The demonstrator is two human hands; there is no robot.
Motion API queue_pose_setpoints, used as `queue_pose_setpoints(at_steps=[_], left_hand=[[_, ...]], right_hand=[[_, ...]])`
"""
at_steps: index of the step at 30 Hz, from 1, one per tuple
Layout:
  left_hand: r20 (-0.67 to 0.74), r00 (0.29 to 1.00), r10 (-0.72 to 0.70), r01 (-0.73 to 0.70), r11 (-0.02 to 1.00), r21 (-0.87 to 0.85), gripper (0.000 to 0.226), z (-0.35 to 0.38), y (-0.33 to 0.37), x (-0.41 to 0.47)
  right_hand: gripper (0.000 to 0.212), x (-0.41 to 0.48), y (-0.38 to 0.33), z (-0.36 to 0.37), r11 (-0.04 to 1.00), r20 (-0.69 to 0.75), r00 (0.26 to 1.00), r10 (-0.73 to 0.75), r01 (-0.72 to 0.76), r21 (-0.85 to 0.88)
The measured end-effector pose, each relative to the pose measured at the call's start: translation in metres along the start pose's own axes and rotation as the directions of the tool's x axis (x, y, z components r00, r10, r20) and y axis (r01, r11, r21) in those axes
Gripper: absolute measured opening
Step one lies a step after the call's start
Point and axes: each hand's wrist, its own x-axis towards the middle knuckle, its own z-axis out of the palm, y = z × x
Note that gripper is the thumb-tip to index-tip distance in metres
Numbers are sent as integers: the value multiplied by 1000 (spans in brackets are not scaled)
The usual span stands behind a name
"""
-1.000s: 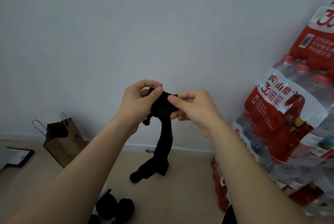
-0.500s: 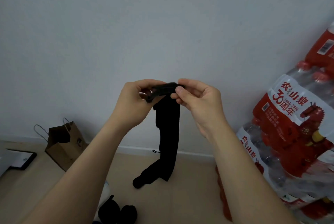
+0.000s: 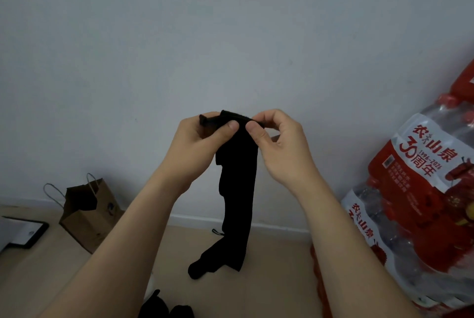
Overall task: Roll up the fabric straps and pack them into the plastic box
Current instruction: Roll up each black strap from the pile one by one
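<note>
Moved since half a second ago: the thumb of the left hand [image 3: 197,143], now closer to the thumb of the right hand [image 3: 279,148], the two tips side by side on the top edge of the strap.

Item 1, fabric strap [image 3: 237,189]: black, held in the air in front of the wall [image 3: 230,35]. The top end is folded over and pinched by both hands. The rest hangs straight down, and its lower end bends toward the left above the floor [image 3: 277,279].

Item 2, left hand: fingers curled behind the fold, thumb pressed on its front.

Item 3, right hand: thumb and forefinger pinching the right corner of the fold, other fingers curled.

Item 4, rolled straps [image 3: 164,308]: black rolls at the bottom edge, partly cut off.

Item 5, paper bag [image 3: 87,217]: brown, standing open by the wall, left.

Item 6, bottled water packs [image 3: 423,202]: red-and-white wrap, stacked at right.
</note>
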Motion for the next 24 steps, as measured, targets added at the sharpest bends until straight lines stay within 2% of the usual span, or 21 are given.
queue_pose_setpoints(at_steps=[5, 9, 12, 15, 17, 18, 21, 24], left_hand=[[-42, 999, -28, 24, 997, -73, 20, 2, -1, 2], [35, 994, -100, 105, 975, -197, 20, -1, 4, 0], [68, 995, -72, 86, 969, -232, 16, 0, 6, -1], [42, 999, -17, 22, 994, -109, 19, 0, 7, -2], [38, 999, -13, 13, 1000, 3, 33, -2, 7, -4], [28, 1000, -13, 11, 997, 70, 35, -3, 8, -5], [23, 1000, 18, -24, 949, 313, 23, 0, 10, -11], [5, 1000, -18, 15, 930, 366, 17, 6, 12, -17]], right_hand=[[9, -4, 0, -2, 995, 44, 997, -61, 57, 79], [16, -3, -2, -9, 985, 110, 993, -33, 14, 170], [22, -5, -1, -12, 975, 88, 996, -21, 1, 223], [17, -7, -3, -13, 952, 88, 996, 2, -29, 305], [25, -9, -4, -17, 945, 120, 991, 58, -93, 313], [25, -9, -4, -19, 953, 132, 987, 96, -130, 275], [6, -11, -1, -19, 985, 157, 975, 159, -168, 45], [9, -16, -4, -15, 983, 148, 977, 152, -134, -125]])
